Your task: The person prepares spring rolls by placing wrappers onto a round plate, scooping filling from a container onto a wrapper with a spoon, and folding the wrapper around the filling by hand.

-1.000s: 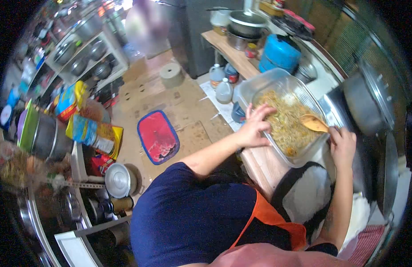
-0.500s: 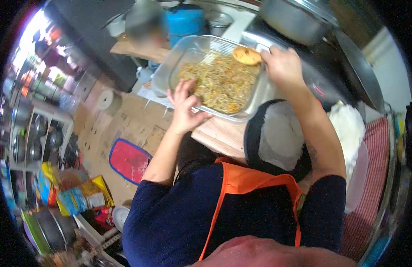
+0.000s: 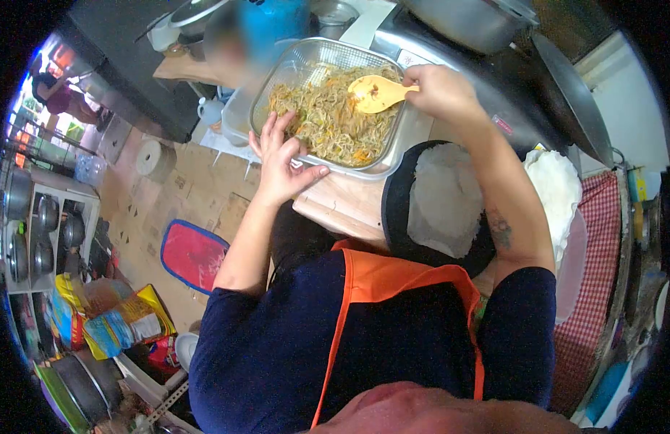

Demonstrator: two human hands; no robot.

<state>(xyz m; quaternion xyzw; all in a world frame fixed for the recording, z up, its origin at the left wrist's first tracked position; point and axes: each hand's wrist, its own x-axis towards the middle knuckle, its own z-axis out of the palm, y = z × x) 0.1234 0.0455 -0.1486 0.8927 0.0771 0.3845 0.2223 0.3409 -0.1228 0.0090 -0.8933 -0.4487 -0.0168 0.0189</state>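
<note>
A mesh-sided rectangular basket point(image 3: 328, 49) filled with a shredded vegetable mix point(image 3: 324, 112) sits in a clear plastic tub point(image 3: 404, 155). My left hand point(image 3: 283, 163) grips the basket's near-left rim, fingers spread over it and thumb outside. In my right hand point(image 3: 443, 90) is the handle of a yellow rice paddle point(image 3: 375, 94); its flat head lies over the mix, with a few bits on it. Below my right forearm, a thin pale round wrapper point(image 3: 445, 202) lies on a round black plate or pan point(image 3: 396, 210).
More white wrappers point(image 3: 553, 188) lie at right beside a red checkered cloth point(image 3: 599, 239). A stove point(image 3: 487, 108) with a large pot point(image 3: 465, 22) and a leaning wok point(image 3: 570, 101) stands behind. Another person's blurred head is beyond the basket. A red mat point(image 3: 196, 255) lies on the floor.
The paddle has moved left, further over the mix, and its head shows flatter and wider. My left hand stays at the basket rim. The whole view has shifted slightly.
</note>
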